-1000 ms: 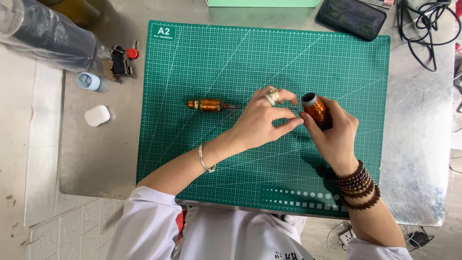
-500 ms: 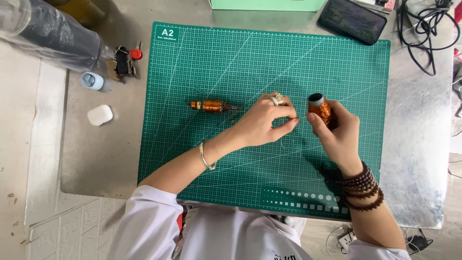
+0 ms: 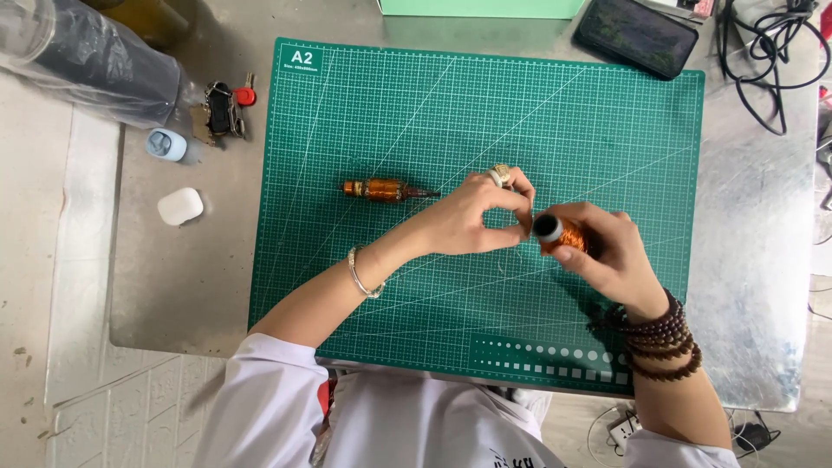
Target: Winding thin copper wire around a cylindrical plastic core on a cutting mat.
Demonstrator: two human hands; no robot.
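Green cutting mat (image 3: 390, 113) covers most of the metal table (image 3: 754, 260). Left of the mat: keys (image 3: 224, 108), blue case (image 3: 165, 144), white case (image 3: 180, 205). Beyond its far right corner: dark phone (image 3: 637, 36), cables (image 3: 771, 52). On the mat, a copper-wound armature (image 3: 381, 189) lies left of both hands. Right hand (image 3: 607, 256) fingers wrap a copper wire spool (image 3: 559, 234) (dark end cap toward camera); left hand (image 3: 472, 217) fingers pinch at its rim.

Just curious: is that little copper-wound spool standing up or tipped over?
Tipped. The right hand holds the spool off the mat, its dark end pointing at the left hand.
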